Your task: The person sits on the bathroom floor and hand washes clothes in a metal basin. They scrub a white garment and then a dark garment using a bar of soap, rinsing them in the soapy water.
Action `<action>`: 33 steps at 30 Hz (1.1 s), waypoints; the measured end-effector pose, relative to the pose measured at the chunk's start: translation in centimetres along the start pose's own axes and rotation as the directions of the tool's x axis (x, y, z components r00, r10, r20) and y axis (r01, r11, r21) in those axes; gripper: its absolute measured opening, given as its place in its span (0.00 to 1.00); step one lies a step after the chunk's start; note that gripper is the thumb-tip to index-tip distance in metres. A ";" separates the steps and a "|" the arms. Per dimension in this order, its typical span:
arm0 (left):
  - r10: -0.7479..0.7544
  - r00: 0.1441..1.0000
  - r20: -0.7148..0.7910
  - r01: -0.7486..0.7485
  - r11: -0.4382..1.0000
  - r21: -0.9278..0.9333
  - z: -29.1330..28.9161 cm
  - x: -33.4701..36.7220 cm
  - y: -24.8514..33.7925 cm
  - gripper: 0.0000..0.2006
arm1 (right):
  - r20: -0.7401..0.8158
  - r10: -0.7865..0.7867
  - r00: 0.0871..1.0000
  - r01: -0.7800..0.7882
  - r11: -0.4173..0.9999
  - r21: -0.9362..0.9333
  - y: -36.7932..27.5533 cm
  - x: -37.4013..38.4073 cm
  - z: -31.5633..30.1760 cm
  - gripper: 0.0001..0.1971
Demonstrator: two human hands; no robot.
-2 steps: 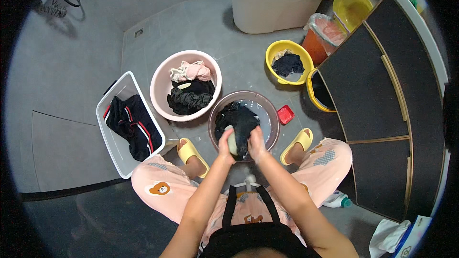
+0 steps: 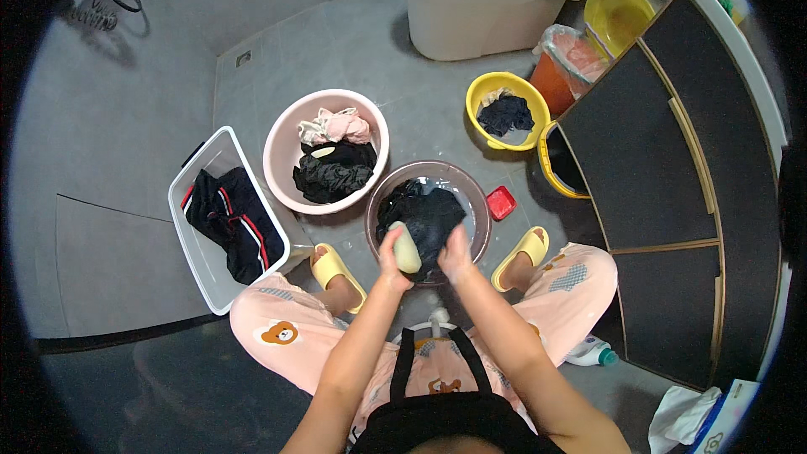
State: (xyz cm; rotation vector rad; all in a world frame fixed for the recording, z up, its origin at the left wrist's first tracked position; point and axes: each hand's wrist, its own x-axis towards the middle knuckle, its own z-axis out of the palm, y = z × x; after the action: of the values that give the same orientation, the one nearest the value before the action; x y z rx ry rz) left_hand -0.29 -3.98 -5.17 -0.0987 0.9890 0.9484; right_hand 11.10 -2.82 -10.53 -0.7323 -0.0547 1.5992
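My left hand (image 2: 392,259) is closed on a pale, rounded bar of soap (image 2: 408,251), held above the near side of a brownish basin (image 2: 482,235). A wet black garment (image 2: 439,212) hangs and bunches in the basin, partly in cloudy water. Against the near right edge of the cloth, my right hand (image 2: 455,256) grips it, its fingertips partly hidden and slightly blurred. The soap rests beside the cloth's left edge. Just right of the basin lies a small red soap dish (image 2: 502,203).
A pink basin (image 2: 277,176) of clothes and a white bin (image 2: 187,227) with dark striped clothing stand left. Right are a yellow basin (image 2: 479,87), another yellow-rimmed bucket (image 2: 547,164) and black cabinets (image 2: 647,176). A toilet (image 2: 471,17) stands behind; a bottle (image 2: 593,351) lies near my leg.
The soap has come away from the cloth and shows more fully in my left hand. The black garment has spread to the right, and my right hand has shifted slightly right with it.
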 end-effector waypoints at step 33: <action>0.588 0.730 0.348 -0.485 0.088 0.870 -1.8 0.8 -6.6 0.28 | -0.155 0.096 0.983 -0.166 0.818 -0.551 1.4 0.8 -3.4 0.23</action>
State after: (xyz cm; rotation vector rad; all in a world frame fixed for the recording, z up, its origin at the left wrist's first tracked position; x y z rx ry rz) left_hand 3.39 -8.34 -8.94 1.3879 1.5989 0.8611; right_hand 11.55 -3.67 -14.20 -1.3168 -0.4130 1.6794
